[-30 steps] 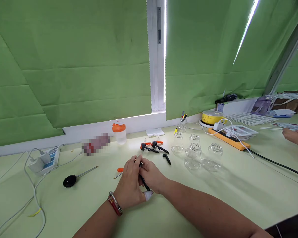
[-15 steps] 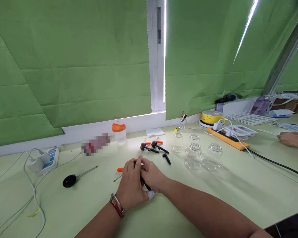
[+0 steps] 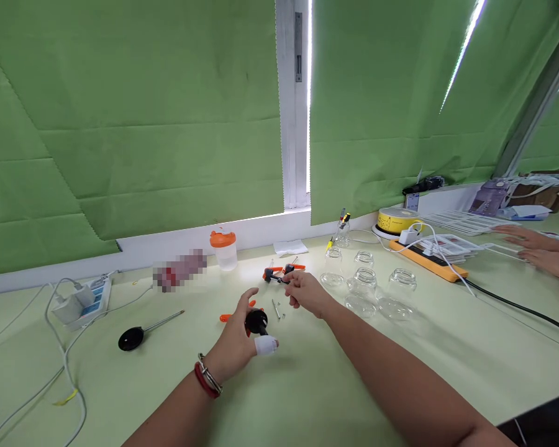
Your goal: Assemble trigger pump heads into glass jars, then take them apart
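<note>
My left hand (image 3: 233,347) is curled around a black round part (image 3: 256,320) with a hollow face, just above the table; its thumb has a white wrap. Orange pieces (image 3: 225,318) show beside and behind that hand, partly hidden by it. My right hand (image 3: 308,294) reaches farther out, fingertips pinched at the end of a black handle (image 3: 276,279) on a black and orange assembly. A second such assembly (image 3: 289,269) lies close by, partly covered by the fingers. Between my hands lie a thin metal pin (image 3: 276,309) and tiny clear bits.
Several clear glass jars (image 3: 403,288) stand to the right. An orange power strip (image 3: 428,262) with cables lies behind them. Left are an orange-lidded cup (image 3: 223,250), a black disc with a metal rod (image 3: 131,339) and a white power strip (image 3: 95,303). Another person's hands (image 3: 540,251) rest far right.
My hands have come apart. The right moved forward and right to the assemblies; the left turned, exposing the black round part. The metal pin now shows. Another person's second hand has appeared.
</note>
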Demonstrator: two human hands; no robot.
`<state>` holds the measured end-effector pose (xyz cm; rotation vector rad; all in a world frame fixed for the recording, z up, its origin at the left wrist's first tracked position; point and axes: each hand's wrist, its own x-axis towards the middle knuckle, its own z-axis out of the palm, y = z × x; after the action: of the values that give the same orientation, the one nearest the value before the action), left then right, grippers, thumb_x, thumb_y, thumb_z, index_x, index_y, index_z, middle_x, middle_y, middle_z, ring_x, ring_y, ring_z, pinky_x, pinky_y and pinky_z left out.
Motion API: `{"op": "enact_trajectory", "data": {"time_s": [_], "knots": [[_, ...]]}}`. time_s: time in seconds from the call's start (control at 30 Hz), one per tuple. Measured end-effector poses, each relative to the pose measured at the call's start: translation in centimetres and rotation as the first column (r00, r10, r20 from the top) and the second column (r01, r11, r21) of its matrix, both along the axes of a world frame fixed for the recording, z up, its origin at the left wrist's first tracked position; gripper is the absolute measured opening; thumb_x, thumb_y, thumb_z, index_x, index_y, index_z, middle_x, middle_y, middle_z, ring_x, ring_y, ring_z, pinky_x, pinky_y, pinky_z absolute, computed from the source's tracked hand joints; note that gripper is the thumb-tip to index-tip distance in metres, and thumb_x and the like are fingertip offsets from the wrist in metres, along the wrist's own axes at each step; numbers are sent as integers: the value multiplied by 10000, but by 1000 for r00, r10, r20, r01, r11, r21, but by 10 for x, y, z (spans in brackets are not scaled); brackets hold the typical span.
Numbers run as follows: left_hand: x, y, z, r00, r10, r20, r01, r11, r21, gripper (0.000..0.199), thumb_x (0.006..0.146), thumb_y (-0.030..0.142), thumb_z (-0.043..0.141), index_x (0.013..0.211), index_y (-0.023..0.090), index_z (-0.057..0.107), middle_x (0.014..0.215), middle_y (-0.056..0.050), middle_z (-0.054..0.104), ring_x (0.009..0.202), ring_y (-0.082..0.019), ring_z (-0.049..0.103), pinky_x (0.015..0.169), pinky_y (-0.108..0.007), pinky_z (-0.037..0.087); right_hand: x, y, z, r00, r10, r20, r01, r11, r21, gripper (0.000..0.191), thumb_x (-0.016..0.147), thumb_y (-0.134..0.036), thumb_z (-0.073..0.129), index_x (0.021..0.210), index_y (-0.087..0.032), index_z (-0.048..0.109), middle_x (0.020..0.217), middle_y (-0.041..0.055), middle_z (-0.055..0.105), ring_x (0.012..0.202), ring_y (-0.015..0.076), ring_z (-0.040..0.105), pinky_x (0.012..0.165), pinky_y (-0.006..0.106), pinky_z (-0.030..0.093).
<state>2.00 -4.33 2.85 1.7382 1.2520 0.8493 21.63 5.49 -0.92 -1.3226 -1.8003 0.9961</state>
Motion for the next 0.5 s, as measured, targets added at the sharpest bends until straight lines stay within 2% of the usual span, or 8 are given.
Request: {"op": "enact_trajectory", "data": {"time_s": [0.07, 0.17, 0.33, 0.4, 0.5], "knots": [[0, -1, 3, 985, -34, 168, 64, 983, -172, 801, 620, 266, 644, 1321, 255, 256, 922, -46, 539, 827, -201, 520, 744, -334, 397, 6, 6, -8, 995, 3, 104, -5, 1000, 22, 176, 769, -204, 543, 928, -162, 605, 754, 28, 625, 552, 97, 567, 496, 212, 442], [-1, -1, 4, 942, -45, 333, 163, 928, -335, 669, 657, 263, 575, 1277, 257, 323, 851, -25, 550, 723, -170, 536, 653, -292, 375, 8, 7, -17, 977, 67, 205, -75, 997, 35, 50, 633, -185, 667, 677, -165, 659, 649, 11, 630, 591, 121, 558, 526, 218, 404], [-5, 2, -6, 890, -6, 456, 246, 848, -469, 505, 739, 327, 543, 1217, 250, 401, 788, -19, 564, 727, -182, 574, 653, -301, 411, 1, 1, -20, 943, 120, 311, -144, 988, 56, 89, 617, -252, 670, 663, -178, 690, 628, 5, 646, 583, 127, 548, 511, 219, 361], [-7, 5, -10, 886, 5, 463, 259, 824, -503, 495, 751, 371, 528, 1212, 243, 403, 763, -25, 571, 702, -197, 593, 582, -280, 409, -1, 1, -20, 935, 121, 334, -156, 985, 79, 60, 622, -219, 649, 637, -174, 685, 622, 8, 646, 584, 128, 546, 515, 223, 350], [-9, 9, -12, 901, 7, 434, 266, 781, -565, 515, 763, 431, 507, 1225, 237, 387, 720, -30, 583, 591, -193, 603, 451, -228, 332, -2, 0, -19, 934, 109, 340, -158, 980, 118, 61, 631, -171, 612, 609, -165, 668, 630, 21, 648, 610, 139, 554, 538, 232, 352]]}}
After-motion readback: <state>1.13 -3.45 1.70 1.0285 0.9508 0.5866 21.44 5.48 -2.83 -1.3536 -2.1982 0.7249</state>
